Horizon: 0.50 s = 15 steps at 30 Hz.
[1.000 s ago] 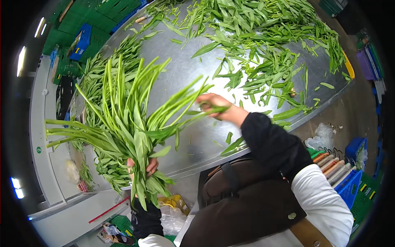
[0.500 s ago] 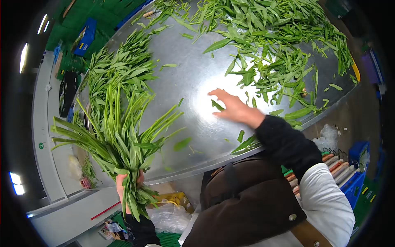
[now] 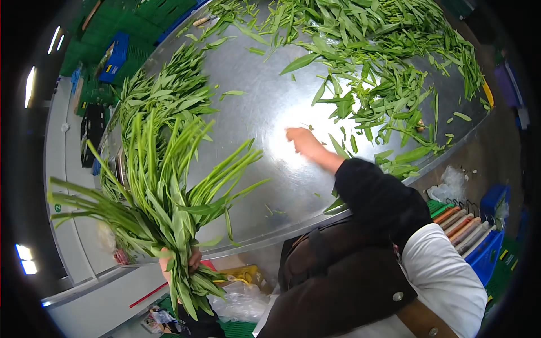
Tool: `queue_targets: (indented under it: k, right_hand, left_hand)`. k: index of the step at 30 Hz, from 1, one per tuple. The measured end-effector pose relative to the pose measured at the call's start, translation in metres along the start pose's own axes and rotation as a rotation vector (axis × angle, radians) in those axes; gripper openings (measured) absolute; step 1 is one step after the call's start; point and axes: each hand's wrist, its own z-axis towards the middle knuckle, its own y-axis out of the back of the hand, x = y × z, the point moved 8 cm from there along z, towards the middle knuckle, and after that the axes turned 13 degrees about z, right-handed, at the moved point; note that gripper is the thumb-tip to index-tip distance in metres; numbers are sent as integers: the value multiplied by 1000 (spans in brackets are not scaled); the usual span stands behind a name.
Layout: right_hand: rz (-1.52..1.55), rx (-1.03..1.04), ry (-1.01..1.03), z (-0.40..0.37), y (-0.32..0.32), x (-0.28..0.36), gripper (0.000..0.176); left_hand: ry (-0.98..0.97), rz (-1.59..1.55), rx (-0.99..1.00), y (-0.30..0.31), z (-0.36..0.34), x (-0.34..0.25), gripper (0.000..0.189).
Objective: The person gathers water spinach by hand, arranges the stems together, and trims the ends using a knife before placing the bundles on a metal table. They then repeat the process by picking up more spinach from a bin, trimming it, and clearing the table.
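Note:
A bunch of long-stemmed leafy greens, which looks like water spinach, is in my left hand. My fingers wrap round its leafy part at the table's near left edge. Cut stem ends fan up and outward, while leaf tips hang below the hand. My right hand is over the bright middle of the metal table, slightly blurred, with its fingers curled together. Whatever those fingers hold, if anything, is hidden. A small scrap of leaf lies just beyond them.
A pile of leafy greens lies at the table's left. Loose leaves and cut stems cover the far and right parts. Below the right edge stands a blue crate beside a row of hanging tools or handles. A plastic bag lies below the table.
My right hand has gone from spread fingers to curled ones, and its forearm has shifted slightly left. The leaf scrap beside it is no longer seen there. The bunch has tilted a little.

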Motion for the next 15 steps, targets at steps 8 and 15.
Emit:
queue_targets:
  k: [8,15]
  right_hand:
    - [-315,-86,350,-45,-15,25,33]
    - [-308,100,290,-28,17,-19,31]
  left_hand:
    - [56,467,-753,44,8,-10,35]
    - [-103,942,-630,69,67,-1,42]
